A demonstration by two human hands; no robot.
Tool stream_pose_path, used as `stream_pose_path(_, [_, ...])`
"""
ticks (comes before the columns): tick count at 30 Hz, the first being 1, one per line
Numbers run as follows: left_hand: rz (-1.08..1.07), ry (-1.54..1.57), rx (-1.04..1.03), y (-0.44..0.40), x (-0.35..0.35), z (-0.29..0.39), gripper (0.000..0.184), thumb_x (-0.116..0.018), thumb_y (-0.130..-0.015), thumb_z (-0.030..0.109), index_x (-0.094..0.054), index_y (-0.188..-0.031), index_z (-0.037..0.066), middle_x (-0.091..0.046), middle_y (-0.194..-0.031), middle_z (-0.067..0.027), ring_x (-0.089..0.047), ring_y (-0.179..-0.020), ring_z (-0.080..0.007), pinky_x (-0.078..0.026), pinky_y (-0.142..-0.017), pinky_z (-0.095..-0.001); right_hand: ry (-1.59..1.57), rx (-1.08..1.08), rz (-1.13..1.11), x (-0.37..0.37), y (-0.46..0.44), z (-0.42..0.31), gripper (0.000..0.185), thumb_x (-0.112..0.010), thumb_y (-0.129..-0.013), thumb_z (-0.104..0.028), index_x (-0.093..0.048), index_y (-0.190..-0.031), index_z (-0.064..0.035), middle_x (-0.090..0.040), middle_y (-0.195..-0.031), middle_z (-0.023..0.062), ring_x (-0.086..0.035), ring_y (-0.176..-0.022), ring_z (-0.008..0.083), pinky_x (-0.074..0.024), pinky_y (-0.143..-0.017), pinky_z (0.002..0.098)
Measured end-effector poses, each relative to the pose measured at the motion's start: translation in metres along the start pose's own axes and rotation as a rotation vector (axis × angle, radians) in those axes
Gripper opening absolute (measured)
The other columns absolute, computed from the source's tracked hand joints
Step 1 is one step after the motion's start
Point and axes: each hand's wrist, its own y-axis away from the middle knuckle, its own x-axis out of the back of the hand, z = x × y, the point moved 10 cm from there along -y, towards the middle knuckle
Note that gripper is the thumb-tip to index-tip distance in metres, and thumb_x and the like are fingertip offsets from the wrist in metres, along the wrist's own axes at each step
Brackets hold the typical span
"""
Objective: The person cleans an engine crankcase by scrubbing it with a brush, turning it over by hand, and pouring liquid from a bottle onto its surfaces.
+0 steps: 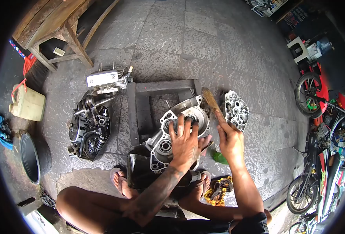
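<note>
An aluminium engine crankcase half (157,158) with round bearing seats lies in front of me, partly over a dark frame. Across its middle rests my left hand (185,142), palm down, fingers stretched and apart over a round opening. Under the fingertips the detail is partly hidden. My right hand (231,142) is closed around a brown wooden stick-like tool (211,102), wider at its far end; its exact kind is unclear. The tool slants up and left, beside the crankcase's right edge. Further right lies another metal engine cover (236,111).
An engine block with gears (90,130) and a silver engine part (106,80) stand at left. Around are a dark frame (162,86), a bucket (32,156), a jerrycan (28,102), a wooden bench (69,39), a patterned cloth (219,191) and motorcycles (319,175).
</note>
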Motion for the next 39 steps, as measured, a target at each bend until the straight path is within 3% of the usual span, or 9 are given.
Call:
stream_pose_path(4, [0.087,0.095,0.015,-0.013,0.007,-0.010,0.029,-0.067,-0.079,0.012,-0.065,-0.106,0.003,-0.060,-0.113,-0.0121,-0.046,-0.127,-0.0328,-0.024,-0.114,-0.0558,0.053,0.086,-0.050,-0.031,-0.035,-0.001,0.050,-0.062,-0.091,-0.010,-0.059,-0.138,-0.0264,-0.065,-0.082,0.0225,-0.065,-0.068,0.0417,-0.0526,-0.063,0.0484])
stream_pose_path(9, [0.020,0.113,0.029,-0.016,0.002,-0.012,0.031,-0.066,-0.082,0.022,-0.068,-0.106,0.002,-0.061,-0.111,-0.0105,-0.046,-0.127,-0.0325,-0.024,-0.111,-0.0557,0.000,0.127,-0.045,-0.025,-0.022,0.003,0.050,-0.062,-0.090,-0.007,-0.061,-0.136,-0.0252,-0.065,-0.077,0.0240,-0.066,-0.068,0.0407,-0.0545,-0.064,0.0480])
stream_pose_path(15, [0.037,0.105,0.014,-0.021,0.009,-0.014,0.034,-0.069,-0.081,0.016,-0.068,-0.113,0.005,-0.060,-0.111,-0.0056,-0.048,-0.119,-0.0274,-0.025,-0.110,-0.0541,0.091,0.181,-0.077,-0.051,-0.071,-0.003,0.049,-0.060,-0.089,-0.004,-0.063,-0.133,-0.0250,-0.067,-0.083,0.0221,-0.067,-0.069,0.0409,-0.0548,-0.064,0.0476])
stream_pose_path(25, [0.042,0.150,-0.028,-0.023,0.005,-0.016,0.037,-0.070,-0.079,0.031,-0.069,-0.100,0.000,-0.059,-0.107,-0.0087,-0.049,-0.113,-0.0279,-0.027,-0.107,-0.0547,-0.028,0.232,-0.123,-0.054,-0.078,-0.019,0.042,-0.060,-0.093,-0.011,-0.061,-0.133,-0.0207,-0.065,-0.080,0.0245,-0.064,-0.070,0.0416,-0.0509,-0.060,0.0490])
stream_pose_path(28, [0.018,0.177,-0.002,-0.024,0.002,-0.020,0.038,-0.070,-0.079,0.031,-0.069,-0.102,0.001,-0.059,-0.108,-0.0087,-0.050,-0.112,-0.0272,-0.027,-0.106,-0.0538,-0.005,0.312,-0.145,-0.017,-0.039,-0.012,0.050,-0.059,-0.090,-0.003,-0.060,-0.137,-0.0219,-0.068,-0.105,0.0236,-0.067,-0.080,0.0412,-0.0565,-0.068,0.0446])
stream_pose_path(31, [0.056,0.191,-0.029,-0.017,0.004,-0.014,0.036,-0.070,-0.079,0.027,-0.069,-0.103,0.000,-0.059,-0.107,-0.0085,-0.050,-0.111,-0.0275,-0.027,-0.106,-0.0530,0.130,0.167,-0.237,-0.044,-0.058,-0.003,0.047,-0.062,-0.090,-0.008,-0.061,-0.135,-0.0222,-0.069,-0.086,0.0222,-0.066,-0.072,0.0412,-0.0546,-0.064,0.0465])
stream_pose_path(33, [0.052,0.174,-0.047,-0.023,0.009,-0.013,0.035,-0.069,-0.079,0.025,-0.069,-0.104,0.000,-0.059,-0.106,-0.0087,-0.050,-0.111,-0.0277,-0.028,-0.105,-0.0529,0.122,0.306,-0.118,-0.070,-0.092,-0.011,0.046,-0.063,-0.090,-0.011,-0.061,-0.134,-0.0223,-0.065,-0.076,0.0229,-0.065,-0.069,0.0411,-0.0517,-0.061,0.0481])
stream_pose_path(35, [0.043,0.205,-0.032,-0.024,0.009,-0.018,0.033,-0.069,-0.079,0.023,-0.069,-0.103,0.000,-0.059,-0.106,-0.0084,-0.050,-0.112,-0.0273,-0.028,-0.105,-0.0530,0.123,0.188,-0.219,-0.053,-0.078,-0.015,0.045,-0.063,-0.090,-0.009,-0.062,-0.133,-0.0226,-0.067,-0.079,0.0223,-0.066,-0.070,0.0417,-0.0530,-0.062,0.0479])
stream_pose_path(39, [0.035,0.188,-0.022,-0.019,0.002,-0.017,0.031,-0.067,-0.079,0.021,-0.069,-0.101,0.000,-0.059,-0.104,-0.0074,-0.049,-0.110,-0.0267,-0.028,-0.105,-0.0527,-0.022,0.355,-0.122,-0.021,-0.038,-0.005,0.049,-0.062,-0.091,-0.009,-0.060,-0.137,-0.0261,-0.068,-0.082,0.0212,-0.066,-0.072,0.0418,-0.0539,-0.064,0.0474])
